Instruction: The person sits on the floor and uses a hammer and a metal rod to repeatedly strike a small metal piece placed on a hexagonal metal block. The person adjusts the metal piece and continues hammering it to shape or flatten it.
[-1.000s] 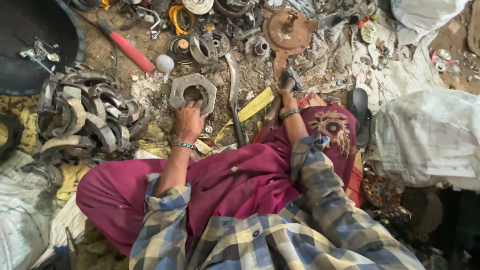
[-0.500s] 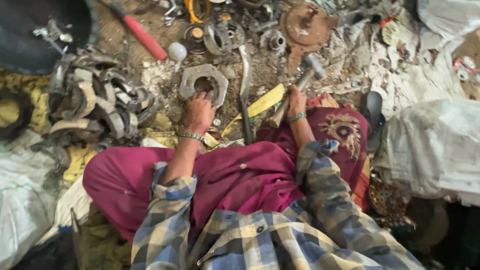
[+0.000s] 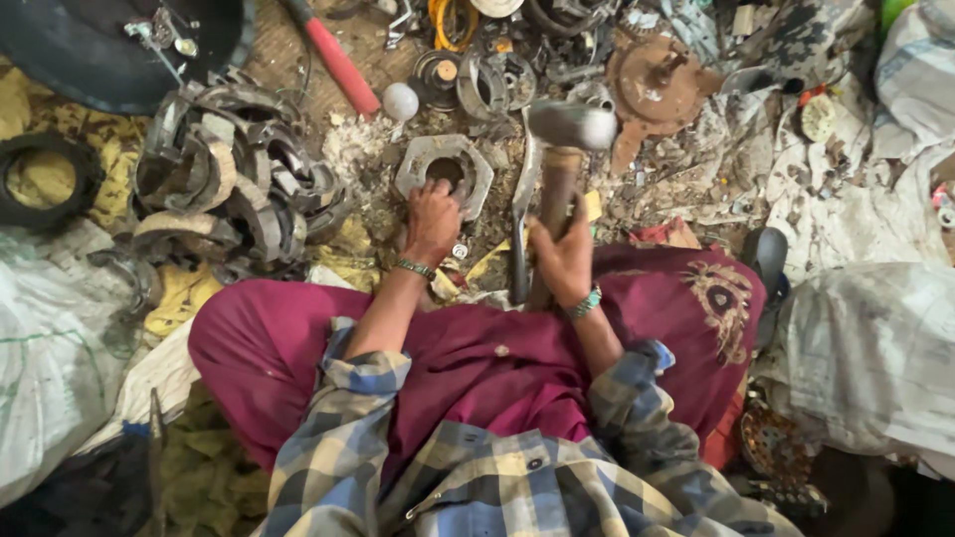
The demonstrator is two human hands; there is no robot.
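Observation:
My left hand (image 3: 432,220) rests on the near rim of a grey hexagonal metal nut-shaped part (image 3: 445,166) lying on the littered ground, fingers at its centre hole. My right hand (image 3: 563,256) grips the wooden handle of a hammer (image 3: 563,149), lifted so that its steel head hangs above the ground, right of the hexagonal part. Both wrists wear bracelets. I sit cross-legged in magenta trousers (image 3: 298,348) and a checked shirt.
A heap of curved metal scrap pieces (image 3: 224,194) lies at left. A red-handled tool (image 3: 338,62) and a white ball (image 3: 401,100) are beyond the part. A rusty disc (image 3: 652,82), a long flat metal bar (image 3: 521,214), white sacks (image 3: 875,348) and a black tyre (image 3: 99,50) surround me.
My right hand has raised the hammer up from the ground toward the camera. My left hand has stayed on the hexagonal part, shifting slightly onto its rim.

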